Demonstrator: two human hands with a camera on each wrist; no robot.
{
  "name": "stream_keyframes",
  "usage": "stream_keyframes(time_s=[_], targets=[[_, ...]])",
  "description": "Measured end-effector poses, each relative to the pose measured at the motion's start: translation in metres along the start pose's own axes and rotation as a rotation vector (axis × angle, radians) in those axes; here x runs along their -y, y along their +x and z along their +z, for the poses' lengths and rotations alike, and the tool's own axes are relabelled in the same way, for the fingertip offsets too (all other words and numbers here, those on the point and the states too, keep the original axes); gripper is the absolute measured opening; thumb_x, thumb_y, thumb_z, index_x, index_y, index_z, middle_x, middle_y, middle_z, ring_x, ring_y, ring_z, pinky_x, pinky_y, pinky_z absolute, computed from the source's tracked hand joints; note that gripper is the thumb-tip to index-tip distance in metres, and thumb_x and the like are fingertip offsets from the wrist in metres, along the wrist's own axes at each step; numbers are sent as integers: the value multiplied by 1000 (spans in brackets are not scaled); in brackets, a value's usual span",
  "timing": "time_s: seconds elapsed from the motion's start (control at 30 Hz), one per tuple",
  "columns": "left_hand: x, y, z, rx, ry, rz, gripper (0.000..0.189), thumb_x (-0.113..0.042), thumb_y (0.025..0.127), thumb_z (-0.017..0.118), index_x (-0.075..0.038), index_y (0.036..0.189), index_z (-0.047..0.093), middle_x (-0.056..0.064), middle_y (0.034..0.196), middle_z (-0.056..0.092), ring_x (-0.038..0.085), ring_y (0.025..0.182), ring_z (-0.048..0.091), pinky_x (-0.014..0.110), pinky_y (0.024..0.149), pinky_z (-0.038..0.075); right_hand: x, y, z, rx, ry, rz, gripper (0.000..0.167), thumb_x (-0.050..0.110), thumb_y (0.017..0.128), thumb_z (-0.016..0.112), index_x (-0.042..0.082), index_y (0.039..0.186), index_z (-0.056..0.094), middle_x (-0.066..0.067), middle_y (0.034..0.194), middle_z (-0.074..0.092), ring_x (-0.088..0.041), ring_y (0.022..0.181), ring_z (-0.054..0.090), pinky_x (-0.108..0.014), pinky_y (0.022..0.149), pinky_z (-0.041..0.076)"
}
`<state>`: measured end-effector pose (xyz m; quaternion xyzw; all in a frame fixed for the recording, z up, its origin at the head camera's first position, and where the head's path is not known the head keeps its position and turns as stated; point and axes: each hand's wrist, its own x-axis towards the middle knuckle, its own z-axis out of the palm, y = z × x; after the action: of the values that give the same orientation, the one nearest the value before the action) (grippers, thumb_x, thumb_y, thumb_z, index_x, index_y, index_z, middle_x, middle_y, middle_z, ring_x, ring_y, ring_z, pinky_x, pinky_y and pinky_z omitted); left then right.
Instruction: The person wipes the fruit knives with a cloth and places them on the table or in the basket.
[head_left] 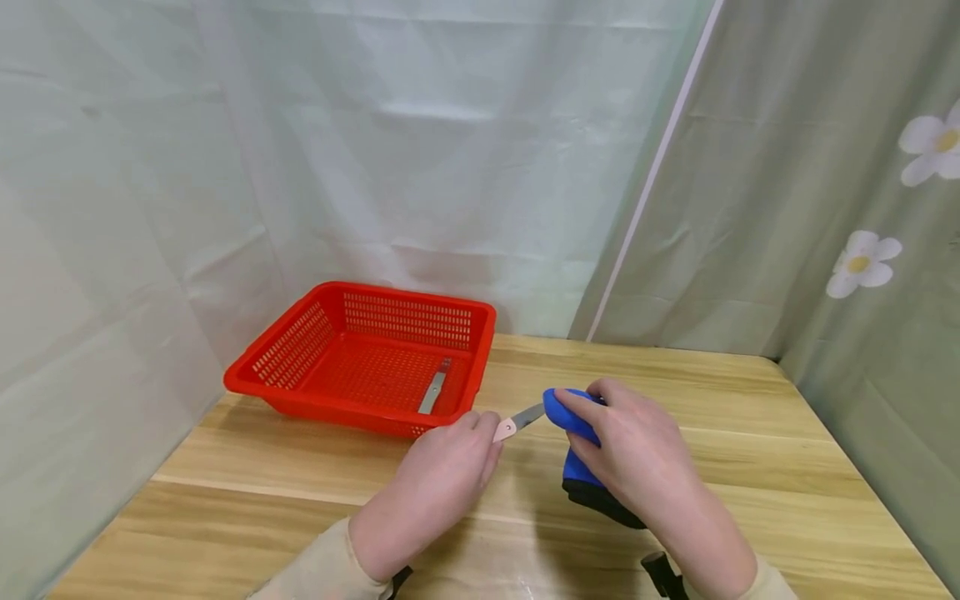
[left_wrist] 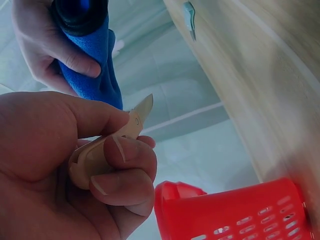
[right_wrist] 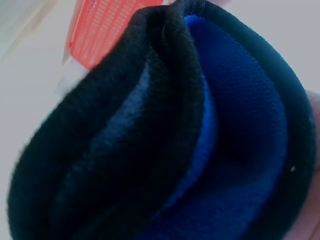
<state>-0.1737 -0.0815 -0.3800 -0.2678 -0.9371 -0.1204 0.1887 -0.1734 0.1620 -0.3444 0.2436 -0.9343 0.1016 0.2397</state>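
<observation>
My left hand (head_left: 450,462) grips the pale pink handle of a small folding knife (left_wrist: 134,124), thumb and curled fingers around it. Its short steel blade is out and points toward the cloth. In my right hand (head_left: 637,437) is a folded blue cloth (head_left: 573,417) with a black edge, pinched between thumb and fingers. The blade tip lies close to the cloth; whether they touch I cannot tell. Loose folds of the cloth fill most of the right wrist view and hide what is beyond.
A red plastic basket (head_left: 360,417) stands to the left at the back, holding a slim grey-green piece with a reddish end (head_left: 433,390). A small teal, pointed item (left_wrist: 189,19) lies on the wooden table (head_left: 735,433). Pale curtains hang behind.
</observation>
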Motion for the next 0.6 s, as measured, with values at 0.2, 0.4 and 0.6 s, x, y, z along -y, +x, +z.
stream_keyframes(time_s=[0.2, 0.4, 0.6], targets=[[-1, 1, -4, 29, 3, -4, 23, -20, 102, 82, -4, 107, 66, 1, 76, 50, 12, 56, 45, 23, 48, 41, 6, -1, 3, 18, -9, -18, 58, 18, 81, 100, 25, 135, 81, -8, 108, 71, -23, 86, 72, -43, 69, 57], [-2, 1, -6, 12, 7, 17, 22, -19, 102, 81, -5, 107, 65, 1, 79, 54, 12, 57, 46, 24, 48, 43, 11, -2, 3, 18, -10, -34, 61, 18, 81, 101, 27, 137, 80, -8, 111, 72, -25, 90, 73, -44, 70, 57], [-3, -1, -6, 18, -5, 25, 22, -20, 104, 80, -5, 109, 66, 1, 81, 56, 11, 58, 46, 23, 48, 43, 14, -3, 5, 24, -17, -42, 61, 21, 81, 101, 27, 138, 80, -7, 113, 72, -26, 91, 73, -45, 74, 57]])
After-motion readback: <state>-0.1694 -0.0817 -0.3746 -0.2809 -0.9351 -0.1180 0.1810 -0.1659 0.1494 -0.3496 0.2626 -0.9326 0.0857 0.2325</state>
